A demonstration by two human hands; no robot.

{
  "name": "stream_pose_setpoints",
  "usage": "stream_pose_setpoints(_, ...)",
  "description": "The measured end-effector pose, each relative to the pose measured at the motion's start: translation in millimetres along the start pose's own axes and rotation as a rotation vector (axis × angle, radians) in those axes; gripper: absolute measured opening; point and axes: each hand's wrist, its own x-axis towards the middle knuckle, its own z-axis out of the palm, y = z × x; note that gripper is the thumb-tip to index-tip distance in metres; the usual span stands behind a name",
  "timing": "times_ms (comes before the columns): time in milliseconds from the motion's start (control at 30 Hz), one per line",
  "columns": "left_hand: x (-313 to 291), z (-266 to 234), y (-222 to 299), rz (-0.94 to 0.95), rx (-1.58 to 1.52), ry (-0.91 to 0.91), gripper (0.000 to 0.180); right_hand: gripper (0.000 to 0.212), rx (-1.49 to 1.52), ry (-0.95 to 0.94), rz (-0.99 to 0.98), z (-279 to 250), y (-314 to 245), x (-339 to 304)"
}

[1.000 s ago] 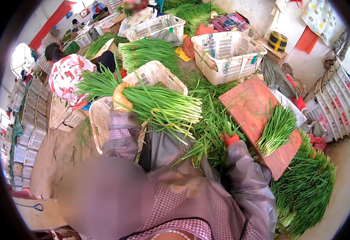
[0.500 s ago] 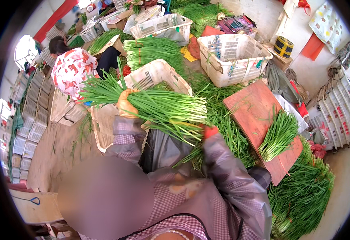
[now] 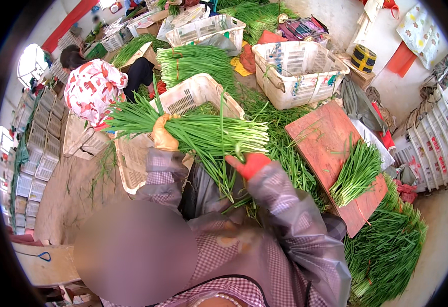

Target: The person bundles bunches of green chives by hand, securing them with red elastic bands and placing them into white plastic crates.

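Note:
My left hand (image 3: 164,134), in a yellowish glove, is wrapped round a thick bunch of green chives (image 3: 211,132). The bunch lies crosswise in front of me, leafy tips to the left and pale cut ends to the right. Just below those ends is my right hand (image 3: 253,165), in a red-orange glove with a bare fingertip showing. Its fingers are closed at a curled chive stalk (image 3: 239,150), though the grip is partly hidden. Loose leaves hang under the bunch. Behind it stands a white plastic crate (image 3: 196,88) with some greens inside.
On my right a reddish wooden board (image 3: 318,130) bears a smaller chive bunch (image 3: 357,171). Chive heaps (image 3: 387,250) lie beside and beyond it. Another white crate (image 3: 300,77) stands farther back. A person in a patterned top (image 3: 95,89) sits at the left.
My right hand has moved left and slightly up, from beside the cut ends to below them. A chive stalk now stands up across the bunch. My left hand keeps its hold.

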Motion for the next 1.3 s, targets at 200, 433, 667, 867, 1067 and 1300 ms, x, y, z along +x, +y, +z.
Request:
stream_pose_setpoints(200,-9.5,6.5,-0.5,0.060,0.047,0.003,0.012,0.039,0.651,0.002,0.352,55.1,10.3,49.0)
stream_pose_setpoints(433,10.6,-24.0,-0.1,0.051,-0.068,0.045,0.011,0.030,2.178,0.246,0.055,55.2,98.3,-31.6)
stream_pose_setpoints(667,27.9,-50.4,-9.1,0.069,-0.078,0.051,0.008,0.038,1.956,0.243,-0.583,-4.3,192.0,-102.8)
stream_pose_setpoints(867,28.9,-58.6,-14.3,-0.072,-0.155,0.006,0.011,0.057,0.681,-0.150,0.434,7.4,125.7,-70.1)
stream_pose_setpoints(1067,26.1,-56.5,-16.3,-0.120,-0.230,-0.069,0.011,0.091,1.379,0.124,0.513,94.3,81.2,21.8)
stream_pose_setpoints(1300,14.2,-43.5,-3.1,0.145,-0.289,-0.178,0.012,0.016,1.649,-0.063,0.526,90.8,110.2,-17.4)
